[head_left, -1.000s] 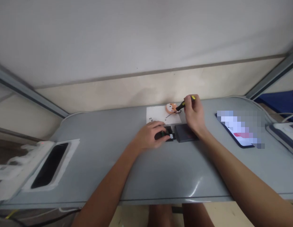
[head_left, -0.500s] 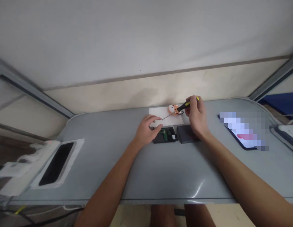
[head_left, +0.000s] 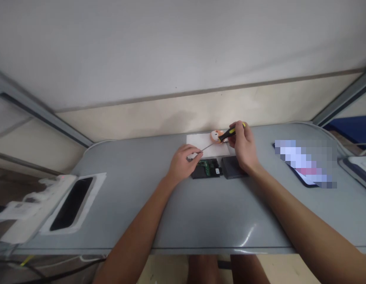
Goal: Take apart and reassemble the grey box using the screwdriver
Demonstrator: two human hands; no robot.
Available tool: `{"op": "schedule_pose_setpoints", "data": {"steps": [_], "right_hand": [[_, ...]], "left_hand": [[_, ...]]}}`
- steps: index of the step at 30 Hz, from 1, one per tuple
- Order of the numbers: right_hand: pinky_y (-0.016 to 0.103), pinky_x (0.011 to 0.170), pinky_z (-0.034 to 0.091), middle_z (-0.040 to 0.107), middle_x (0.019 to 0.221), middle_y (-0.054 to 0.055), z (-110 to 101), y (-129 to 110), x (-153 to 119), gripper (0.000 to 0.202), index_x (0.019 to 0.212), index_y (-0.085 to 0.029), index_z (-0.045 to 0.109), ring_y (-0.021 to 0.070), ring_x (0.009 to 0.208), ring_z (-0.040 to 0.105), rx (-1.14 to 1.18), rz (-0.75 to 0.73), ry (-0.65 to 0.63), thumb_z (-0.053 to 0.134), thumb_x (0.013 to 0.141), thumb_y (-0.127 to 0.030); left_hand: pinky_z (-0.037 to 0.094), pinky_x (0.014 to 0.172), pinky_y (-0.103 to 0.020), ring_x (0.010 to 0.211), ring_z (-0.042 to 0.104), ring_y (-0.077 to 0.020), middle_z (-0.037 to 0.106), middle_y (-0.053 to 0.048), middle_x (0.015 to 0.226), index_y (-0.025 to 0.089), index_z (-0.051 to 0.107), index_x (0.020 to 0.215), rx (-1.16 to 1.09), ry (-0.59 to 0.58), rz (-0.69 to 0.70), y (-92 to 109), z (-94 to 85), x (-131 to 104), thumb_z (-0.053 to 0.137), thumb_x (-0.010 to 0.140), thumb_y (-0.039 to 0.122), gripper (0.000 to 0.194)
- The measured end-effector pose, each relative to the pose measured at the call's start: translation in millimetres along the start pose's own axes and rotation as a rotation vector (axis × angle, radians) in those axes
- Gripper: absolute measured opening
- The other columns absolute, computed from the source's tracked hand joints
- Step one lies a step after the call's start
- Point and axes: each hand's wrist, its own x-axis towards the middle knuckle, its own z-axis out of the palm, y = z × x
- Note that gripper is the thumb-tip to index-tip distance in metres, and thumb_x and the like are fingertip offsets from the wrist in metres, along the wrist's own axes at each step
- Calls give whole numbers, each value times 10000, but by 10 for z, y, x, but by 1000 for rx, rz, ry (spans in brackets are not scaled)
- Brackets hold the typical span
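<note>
My right hand point(head_left: 244, 146) is closed around the black and yellow handle of a screwdriver point(head_left: 228, 133). Its thin shaft slants down to the left, over a white sheet of paper point(head_left: 197, 141). At the shaft's tip, the thumb and forefinger of my left hand point(head_left: 184, 162) are pinched together; whatever tiny thing is between them is too small to make out. Just below my left fingers lies an open black case with a green circuit board point(head_left: 207, 168). A dark flat box-like piece point(head_left: 232, 167) sits to its right, partly hidden by my right hand.
An orange and white animal-faced figure point(head_left: 216, 137) stands on the paper behind the shaft. A phone with a lit, blurred screen point(head_left: 301, 161) lies to the right. On the left are a black-screened phone point(head_left: 72, 204) and a white power strip point(head_left: 32, 217) with plugs.
The screwdriver has shifted slightly down and left, so its tip meets my left fingers. My left thumb and forefinger, apart before, have closed at the tip.
</note>
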Motion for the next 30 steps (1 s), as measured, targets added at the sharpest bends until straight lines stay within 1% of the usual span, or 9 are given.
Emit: {"op": "schedule_pose_setpoints", "data": {"steps": [8,12,18,22,25,27,30], "right_hand": [[235,576,462,549,759,-14,-13,51,22,424,923,-248,594,114,630,543,-9,-31,12,483,975,-654],[240,590,477,560,775,-11,-13,32,8,430,911,-246,588,119,642,555,-16,-46,5,473,977,-656],[227,581,474,567,784,-9,17,-13,-14,416,891,-240,589,114,644,547,-1,21,13,510,964,-642],[228,589,488,576,793,-4,43,3,-17,428,883,-242,590,119,658,557,32,63,46,533,942,-662],[233,557,474,581,784,-3,50,33,-16,437,887,-241,581,121,634,550,44,108,63,541,931,-674],[241,545,463,585,781,-2,43,57,-11,441,887,-241,570,125,621,547,34,108,54,522,940,-676],[258,588,477,592,798,1,24,70,-9,437,882,-243,568,135,655,565,-18,27,47,491,963,-666]], "left_hand": [[552,870,-392,918,684,-200,768,-52,945,227,765,941,7,5,-5,-13,-4,-1,653,982,296,137],[558,866,-392,913,688,-200,773,-52,952,230,770,949,1,4,5,-15,-12,-3,654,984,304,142],[564,852,-386,910,689,-197,777,-57,961,226,778,970,0,14,18,-30,-9,-9,654,986,298,144],[572,865,-395,921,698,-199,781,-60,978,235,784,991,-13,45,16,-52,13,-14,649,989,310,155],[573,862,-389,937,697,-199,779,-57,984,241,784,1008,-30,60,-9,-66,16,-16,646,989,306,154],[568,880,-386,941,684,-195,773,-53,1020,250,768,1095,-32,39,-23,-68,-9,-14,667,966,285,167],[548,913,-365,934,643,-172,735,-53,1152,271,639,1360,-17,-57,-36,-59,-96,-6,657,915,188,453]]}}
